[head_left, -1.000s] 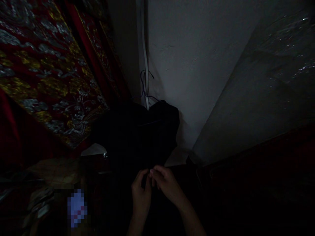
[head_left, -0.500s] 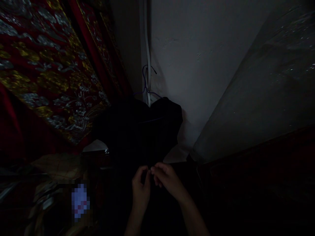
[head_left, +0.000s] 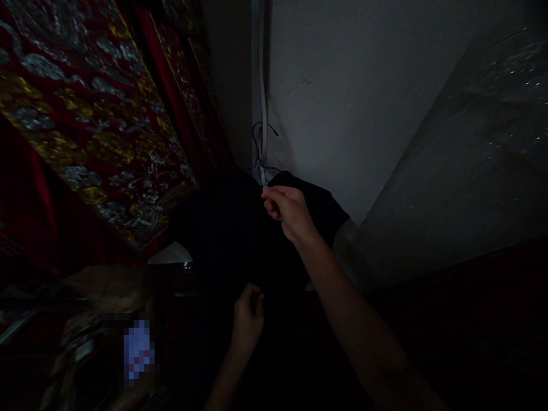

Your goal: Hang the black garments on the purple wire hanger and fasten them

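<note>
A black short-sleeved garment hangs on a thin purple hanger against the wall. My right hand is closed in a pinch at the top middle of the garment, just under the hanger's neck. What its fingertips grip is too small and dark to make out. Lower down, my left hand has its thumb and fingers curled together against the garment's front, pinching the cloth. Folds and any fastening on the black cloth are lost in the dark.
A red cloth with gold and silver embroidery hangs at the left. A pale cable runs down the grey wall. Clear plastic sheeting covers the right side. Cluttered items and a blurred-out bluish patch lie at lower left.
My right hand has moved up from beside my left hand to the garment's top. The neck opening, where the hanger's lower bar showed, is closed over. My left hand stays low.
</note>
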Available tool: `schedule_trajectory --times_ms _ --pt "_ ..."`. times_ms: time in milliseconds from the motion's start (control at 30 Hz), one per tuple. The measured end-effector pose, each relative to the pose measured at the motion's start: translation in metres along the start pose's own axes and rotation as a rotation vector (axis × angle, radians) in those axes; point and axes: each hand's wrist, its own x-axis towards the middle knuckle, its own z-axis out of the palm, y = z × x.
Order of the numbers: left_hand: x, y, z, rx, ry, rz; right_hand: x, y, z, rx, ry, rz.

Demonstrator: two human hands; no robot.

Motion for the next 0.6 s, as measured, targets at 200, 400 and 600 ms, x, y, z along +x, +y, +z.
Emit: schedule_trajectory --times_ms 200,400,600 --pt "0.05 0.05 -0.033 -0.016 0.001 0.144 -0.024 0.01 0.008 -0.139 -0.056 -0.161" --pt "0.124 0.149 -0.071 0.082 0.173 0.708 -0.032 -0.005 0.001 -0.249 -0.03 -0.285" --pt "0.146 0.18 -0.071 0.243 0.211 0.84 -0.019 0.025 -0.01 -0.403 0.09 -0.341"
